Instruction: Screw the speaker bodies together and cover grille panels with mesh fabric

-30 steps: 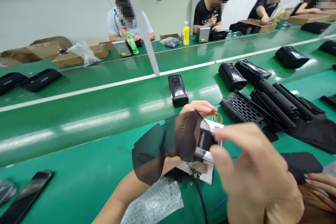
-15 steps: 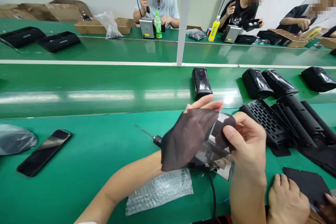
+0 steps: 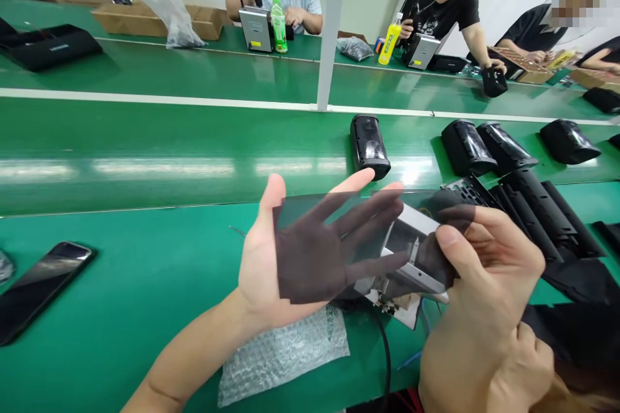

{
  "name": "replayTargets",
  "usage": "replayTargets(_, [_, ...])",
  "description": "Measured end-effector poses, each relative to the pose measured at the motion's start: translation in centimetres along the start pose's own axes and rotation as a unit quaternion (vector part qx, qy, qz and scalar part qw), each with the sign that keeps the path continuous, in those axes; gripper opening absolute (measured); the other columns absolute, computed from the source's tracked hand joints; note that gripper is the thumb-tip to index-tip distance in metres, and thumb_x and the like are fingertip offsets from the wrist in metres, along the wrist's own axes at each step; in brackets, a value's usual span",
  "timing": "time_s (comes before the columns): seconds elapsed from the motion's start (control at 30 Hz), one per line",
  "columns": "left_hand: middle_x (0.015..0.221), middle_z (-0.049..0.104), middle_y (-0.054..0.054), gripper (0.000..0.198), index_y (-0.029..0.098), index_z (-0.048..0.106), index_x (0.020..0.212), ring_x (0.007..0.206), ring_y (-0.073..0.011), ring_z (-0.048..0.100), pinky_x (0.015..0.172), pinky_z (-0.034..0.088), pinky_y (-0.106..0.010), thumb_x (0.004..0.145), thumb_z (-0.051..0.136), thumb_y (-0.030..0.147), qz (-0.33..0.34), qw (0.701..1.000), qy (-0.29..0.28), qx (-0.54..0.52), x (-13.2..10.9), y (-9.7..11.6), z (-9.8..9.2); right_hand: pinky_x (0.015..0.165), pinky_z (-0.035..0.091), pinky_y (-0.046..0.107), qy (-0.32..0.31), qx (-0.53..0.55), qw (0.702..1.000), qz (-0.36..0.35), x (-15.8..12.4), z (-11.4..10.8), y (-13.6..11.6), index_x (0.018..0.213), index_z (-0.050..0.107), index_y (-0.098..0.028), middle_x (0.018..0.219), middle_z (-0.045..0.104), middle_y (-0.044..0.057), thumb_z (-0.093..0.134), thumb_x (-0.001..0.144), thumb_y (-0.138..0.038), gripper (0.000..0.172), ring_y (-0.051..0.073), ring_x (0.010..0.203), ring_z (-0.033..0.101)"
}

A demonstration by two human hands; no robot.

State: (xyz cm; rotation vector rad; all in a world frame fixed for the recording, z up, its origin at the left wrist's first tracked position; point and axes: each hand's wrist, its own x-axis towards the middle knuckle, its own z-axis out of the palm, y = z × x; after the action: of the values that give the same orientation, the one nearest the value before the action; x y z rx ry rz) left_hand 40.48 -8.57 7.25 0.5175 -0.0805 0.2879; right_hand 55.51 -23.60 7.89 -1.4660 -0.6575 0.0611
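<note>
A thin, see-through black mesh sheet [image 3: 361,206] stretches between my hands above the green workbench [image 3: 159,290]. My right hand [image 3: 484,264] pinches its right end between thumb and fingers. Behind the mesh, my left hand [image 3: 261,258] is open, palm facing me and fingers spread; the sheet covers its palm and most of its fingers, while the thumb is outside it. Through and below the mesh I see a metal device [image 3: 426,274] with a white top, partly hidden. Bubble wrap [image 3: 290,355] lies below my left wrist.
A phone [image 3: 46,284] lies at left. A black speaker body [image 3: 369,145] stands on the belt, with several others to the right. Black perforated panels [image 3: 527,213] and dark fabric [image 3: 581,281] lie at right. A co-worker's hand [image 3: 527,364] is beside my right wrist. People sit opposite.
My left hand has turned more upright, its thumb now out to the left of the mesh. The mesh is spread flatter, and my right hand has moved right. Across the belt, a person has set down a black unit.
</note>
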Motion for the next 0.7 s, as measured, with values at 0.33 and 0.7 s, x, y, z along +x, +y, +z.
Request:
replayTargets(0.33, [0.166,0.055,-0.005,0.054,0.027,0.072,0.145,0.164,-0.0358,0.038,0.123,0.055,-0.053,0.109,0.050,0.061,0.024,0.999,0.002,0.043,-0.7,0.7,0.5,0.041,0.046,0.024,0.047,-0.032,0.998,-0.031,-0.1,-0.3,0.6,0.091,0.087,-0.027,0.061,0.069,-0.001,0.090,0.080,-0.028,0.012,0.014,0.044,0.058])
replayTargets(0.7, [0.170,0.050,-0.002,0.055,0.030,0.068,0.151,0.165,-0.0340,0.035,0.127,0.051,-0.050,0.112,0.046,0.061,0.028,0.995,-0.011,0.092,-1.1,0.7,0.8,0.032,0.036,0.028,0.079,-0.005,0.994,-0.072,0.4,0.6,0.2,0.081,0.086,-0.027,0.056,0.066,-0.001,0.087,0.074,-0.027,0.007,0.016,0.035,0.053])
